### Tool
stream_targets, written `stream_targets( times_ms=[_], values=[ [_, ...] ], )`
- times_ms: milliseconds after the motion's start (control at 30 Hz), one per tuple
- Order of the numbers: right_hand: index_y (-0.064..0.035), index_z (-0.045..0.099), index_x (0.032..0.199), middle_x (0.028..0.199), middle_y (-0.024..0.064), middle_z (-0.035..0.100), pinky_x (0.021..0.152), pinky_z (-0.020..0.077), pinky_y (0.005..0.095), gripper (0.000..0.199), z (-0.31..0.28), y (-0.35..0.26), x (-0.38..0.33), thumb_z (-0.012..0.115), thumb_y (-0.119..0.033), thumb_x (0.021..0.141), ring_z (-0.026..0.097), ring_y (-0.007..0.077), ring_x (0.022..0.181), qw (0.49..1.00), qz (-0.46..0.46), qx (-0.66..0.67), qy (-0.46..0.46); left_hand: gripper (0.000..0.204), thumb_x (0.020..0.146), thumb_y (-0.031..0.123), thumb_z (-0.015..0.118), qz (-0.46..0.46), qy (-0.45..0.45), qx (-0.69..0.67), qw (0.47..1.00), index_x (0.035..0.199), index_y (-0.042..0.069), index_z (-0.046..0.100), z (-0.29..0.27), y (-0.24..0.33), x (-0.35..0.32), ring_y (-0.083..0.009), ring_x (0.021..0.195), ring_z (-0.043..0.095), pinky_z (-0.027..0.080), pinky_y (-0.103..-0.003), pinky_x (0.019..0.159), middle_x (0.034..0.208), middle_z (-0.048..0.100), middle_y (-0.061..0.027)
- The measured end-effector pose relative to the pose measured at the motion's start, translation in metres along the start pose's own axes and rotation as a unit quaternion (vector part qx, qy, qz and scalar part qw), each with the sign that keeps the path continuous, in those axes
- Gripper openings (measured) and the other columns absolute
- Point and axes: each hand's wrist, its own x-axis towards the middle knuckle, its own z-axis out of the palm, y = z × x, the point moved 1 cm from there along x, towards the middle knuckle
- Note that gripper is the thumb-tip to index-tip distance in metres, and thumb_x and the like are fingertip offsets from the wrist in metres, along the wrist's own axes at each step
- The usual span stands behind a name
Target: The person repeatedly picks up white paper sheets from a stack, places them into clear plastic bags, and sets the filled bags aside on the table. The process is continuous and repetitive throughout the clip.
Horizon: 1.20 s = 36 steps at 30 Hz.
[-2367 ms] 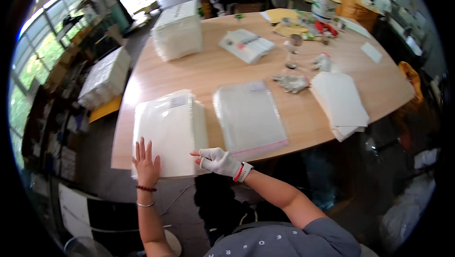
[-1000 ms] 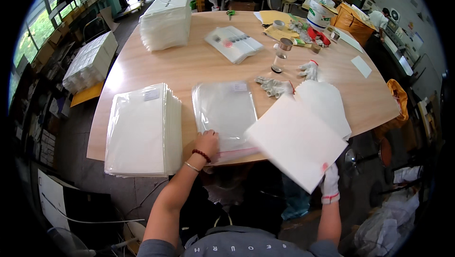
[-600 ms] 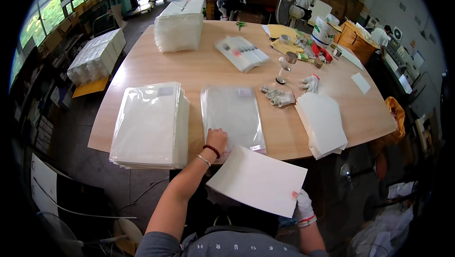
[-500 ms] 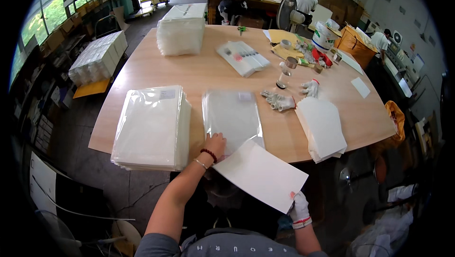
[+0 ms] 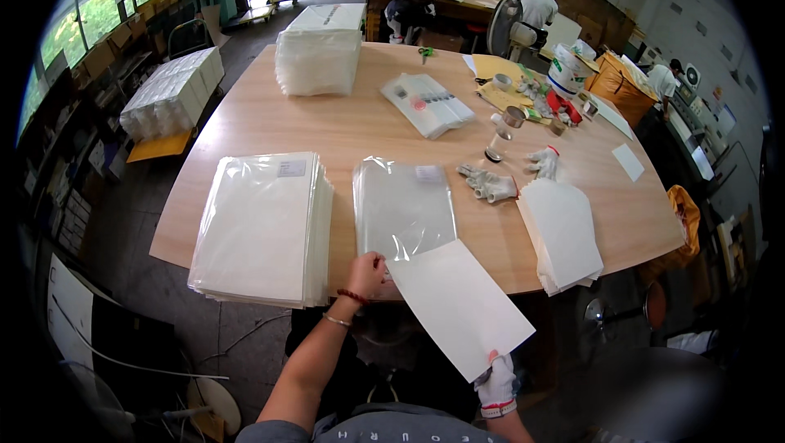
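A clear plastic sleeve [image 5: 402, 206] with a small label lies flat before me, several perhaps stacked together. My bare left hand [image 5: 369, 273], with a red bead bracelet and a bangle at the wrist, pinches the sleeve's near edge. My right hand [image 5: 497, 382], in a white glove, grips the near corner of a white sheet [image 5: 464, 308]. The sheet slants over the table's front edge, its far end at the sleeve's near opening; whether it is inside I cannot tell. To the left stands a tall stack of filled sleeves [image 5: 257, 222], to the right a fanned stack of white sheets [image 5: 562, 226].
White work gloves [image 5: 488, 183] and a glass jar [image 5: 497, 147] lie beyond the sheets. Further back are a bundle of plastic packs [image 5: 427, 105], a large plastic-wrapped stack [image 5: 319, 51], green-handled scissors [image 5: 425, 52], tape rolls and a white bucket [image 5: 566, 71]. Other people work in the background.
The white sheet has turned steeper, its far end now nearer the sleeve's opening. My left hand has drawn back to the sleeve's near edge; my right hand has moved slightly left and nearer me.
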Motion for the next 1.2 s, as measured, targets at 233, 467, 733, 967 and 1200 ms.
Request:
stream_targets(
  times_ms=[233,467,733,967,1200],
  values=[
    [-0.0029,0.040,0.119,0.097,0.0081,0.056,0.047,0.0446,0.0233,0.036,0.008,-0.002,-0.008,0.046,-0.017,0.087,0.056,0.0139,0.066,0.998,-0.036,0.020,0.057,0.021,0.078,0.004,0.051,0.013,0.009,0.029,0.999,0.097,-0.004,0.053,0.027,-0.012,-0.041,-0.0186,0.059,0.061,0.048,-0.031,0.055,0.063,0.061,-0.0107],
    [-0.0091,0.049,0.106,0.077,0.0000,0.054,0.042,0.0364,0.0215,0.022,-0.008,0.008,-0.016,0.049,-0.020,0.087,0.046,0.0060,0.051,0.997,0.070,0.010,-0.036,0.020,0.081,0.006,0.050,0.000,-0.010,-0.321,0.947,0.098,-0.004,0.053,0.120,-0.032,-0.057,-0.0201,0.097,0.052,0.042,-0.034,0.083,0.097,0.057,-0.0150],
    [-0.0094,0.047,0.094,0.075,0.0038,0.049,0.049,0.0399,0.0265,0.011,0.024,0.061,0.038,0.042,-0.018,0.089,0.046,0.0145,0.059,0.984,0.151,0.055,-0.082,0.023,0.083,0.009,0.049,-0.106,-0.082,-0.129,0.983,0.102,-0.005,0.052,0.158,-0.108,-0.124,-0.0214,0.096,0.054,0.043,-0.033,0.084,0.104,0.057,-0.0121],
    [-0.0083,0.048,0.095,0.090,0.0108,0.056,0.067,0.0524,0.0380,0.015,0.047,0.064,0.117,0.043,-0.020,0.088,0.060,0.0244,0.080,0.971,0.169,0.107,-0.128,0.023,0.085,0.019,0.054,-0.215,-0.122,-0.312,0.917,0.104,0.006,0.053,0.116,-0.074,-0.116,-0.0139,0.084,0.054,0.046,-0.027,0.067,0.095,0.056,-0.0034],
    [-0.0029,0.051,0.085,0.073,0.0070,0.054,0.049,0.0436,0.0297,0.009,0.056,0.044,0.080,0.052,-0.011,0.082,0.052,0.0153,0.057,0.926,0.085,-0.294,-0.219,0.028,0.086,0.025,0.050,-0.239,-0.081,-0.339,0.906,0.107,0.006,0.055,0.046,-0.097,-0.111,-0.0142,0.096,0.052,0.043,-0.028,0.075,0.107,0.056,-0.0047]
  ],
)
